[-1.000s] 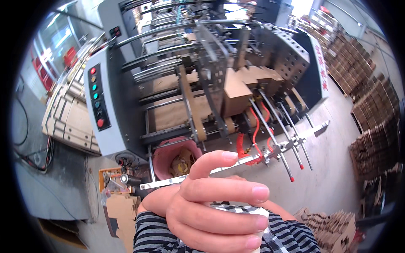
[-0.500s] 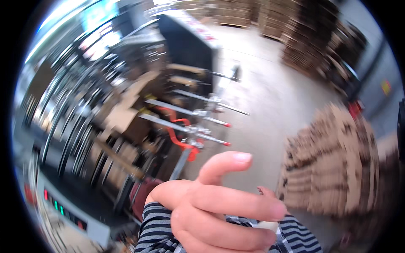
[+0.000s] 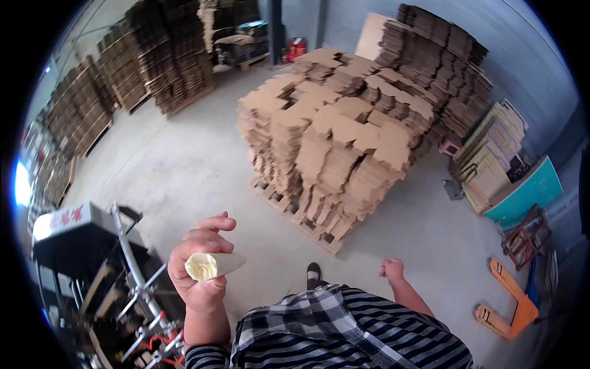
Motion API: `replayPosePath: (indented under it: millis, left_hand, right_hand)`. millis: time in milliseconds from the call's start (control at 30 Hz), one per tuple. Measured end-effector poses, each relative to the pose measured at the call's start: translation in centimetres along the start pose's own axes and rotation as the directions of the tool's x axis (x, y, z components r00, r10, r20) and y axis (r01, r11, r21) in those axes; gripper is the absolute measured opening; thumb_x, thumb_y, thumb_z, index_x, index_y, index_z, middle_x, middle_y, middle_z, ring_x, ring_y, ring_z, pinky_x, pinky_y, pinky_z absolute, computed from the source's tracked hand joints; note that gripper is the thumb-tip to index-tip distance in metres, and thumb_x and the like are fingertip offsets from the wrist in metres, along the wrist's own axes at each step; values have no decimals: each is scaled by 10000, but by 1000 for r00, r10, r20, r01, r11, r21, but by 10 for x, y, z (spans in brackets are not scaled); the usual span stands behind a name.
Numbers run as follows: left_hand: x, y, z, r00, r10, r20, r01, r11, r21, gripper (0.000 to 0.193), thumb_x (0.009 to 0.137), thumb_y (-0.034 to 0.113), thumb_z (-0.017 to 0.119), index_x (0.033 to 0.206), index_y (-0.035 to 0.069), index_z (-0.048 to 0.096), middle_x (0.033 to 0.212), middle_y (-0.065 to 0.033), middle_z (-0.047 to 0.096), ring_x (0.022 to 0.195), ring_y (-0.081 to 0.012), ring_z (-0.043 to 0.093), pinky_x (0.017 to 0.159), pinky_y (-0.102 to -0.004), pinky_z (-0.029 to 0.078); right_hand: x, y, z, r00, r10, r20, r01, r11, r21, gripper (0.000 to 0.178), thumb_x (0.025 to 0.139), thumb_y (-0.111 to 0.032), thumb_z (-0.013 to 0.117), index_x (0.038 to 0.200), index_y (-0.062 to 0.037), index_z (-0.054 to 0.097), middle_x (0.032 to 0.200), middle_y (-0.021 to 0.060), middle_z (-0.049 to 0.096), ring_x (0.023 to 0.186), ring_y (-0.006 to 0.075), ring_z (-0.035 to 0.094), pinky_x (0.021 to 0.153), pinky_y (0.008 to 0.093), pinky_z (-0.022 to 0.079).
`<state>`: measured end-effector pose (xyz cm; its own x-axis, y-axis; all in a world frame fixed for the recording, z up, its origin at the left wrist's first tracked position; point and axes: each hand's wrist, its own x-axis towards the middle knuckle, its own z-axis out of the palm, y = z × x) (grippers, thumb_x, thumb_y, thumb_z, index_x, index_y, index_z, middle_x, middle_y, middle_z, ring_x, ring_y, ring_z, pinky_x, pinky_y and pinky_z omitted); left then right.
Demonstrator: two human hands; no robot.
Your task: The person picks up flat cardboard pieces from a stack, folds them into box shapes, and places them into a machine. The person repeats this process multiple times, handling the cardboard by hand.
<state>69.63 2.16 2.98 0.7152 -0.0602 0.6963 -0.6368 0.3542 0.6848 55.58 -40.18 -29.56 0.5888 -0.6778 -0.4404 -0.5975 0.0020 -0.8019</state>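
Concrete floor (image 3: 184, 160) of a warehouse is seen, with tall stacks of flattened cardboard (image 3: 153, 55) along the far walls. A pallet of die-cut cardboard blanks (image 3: 332, 135) is stood in the middle, well apart from the person. A grey machine with metal rods (image 3: 123, 289) is seen at lower left, an orange pallet jack (image 3: 510, 301) at lower right. The left hand (image 3: 200, 270) is raised near the chest and closed around a pale rolled cone-shaped object (image 3: 212, 265), its creamy open end turned toward the camera. The right hand (image 3: 392, 269) is lowered beside the body, loosely curled, nothing held. Judged risk: the cone is gripped only lightly by the fingers; it could be crushed or dropped onto the machine below.
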Motion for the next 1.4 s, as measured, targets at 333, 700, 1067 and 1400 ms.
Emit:
replayPosePath:
  millis: [333, 700, 1067, 1400]
  left_hand:
    - [85, -196, 33, 901, -391, 188, 433, 826, -360, 385, 826, 295, 709, 1114, 63, 604, 1067, -91, 608, 1161, -333, 512, 1010, -475, 378]
    - [149, -388, 37, 772, -602, 203, 613, 622, -486, 476, 897, 223, 611, 1300, 10, 475, 1412, -156, 418, 1308, -326, 399, 1077, -438, 339]
    - [202, -595, 39, 557, -786, 269, 807, 436, -397, 259, 888, 141, 624, 1102, -1, 591, 1074, -59, 618, 1030, -156, 551, 934, -315, 408]
    - [200, -625, 71, 397, -831, 390, 908, 294, -298, 302, 860, 181, 664, 1116, 33, 606, 1034, -43, 648, 1005, -148, 569, 962, -312, 394]
  right_hand:
    - [212, -160, -34, 968, 19, -252, 119, 844, 522, 312, 885, -177, 549, 1168, -57, 498, 1028, 104, 608, 888, 204, 611, 743, 375, 487]
    - [345, -256, -20, 982, 136, -130, -79, 926, 369, 653, 749, -459, 738, 1181, -2, 561, 1121, 100, 606, 1007, 234, 578, 820, 367, 458]
    - [341, -300, -10, 985, 173, 9, -171, 959, 226, 682, 762, -456, 738, 1173, 63, 573, 1107, 136, 633, 984, 222, 614, 806, 344, 476]
    - [368, -287, -32, 933, 349, 91, -360, 890, 278, 709, 745, -488, 746, 1183, 40, 569, 1133, 125, 623, 1004, 225, 608, 807, 354, 493]
